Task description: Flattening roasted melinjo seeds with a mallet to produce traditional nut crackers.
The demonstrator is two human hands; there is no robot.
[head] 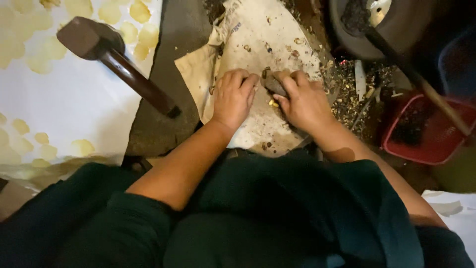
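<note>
Both my hands rest on a dirty cream cloth sack (267, 44) spread over a stone slab. My right hand (301, 99) is closed around a small dark stone-like lump (271, 84), with pale yellowish kernel bits (273, 103) just under its fingers. My left hand (234, 97) lies beside it with fingers curled, fingertips touching the cloth near the lump; what it holds, if anything, is hidden. Small shell scraps are scattered over the sack.
A heavy mallet (106, 54) with a dark wooden handle lies at upper left across a white sheet (64, 104) with pale yellow pieces. A red plastic basket (429, 131) sits right, a long stick over it. Shell litter (354, 87) covers the ground.
</note>
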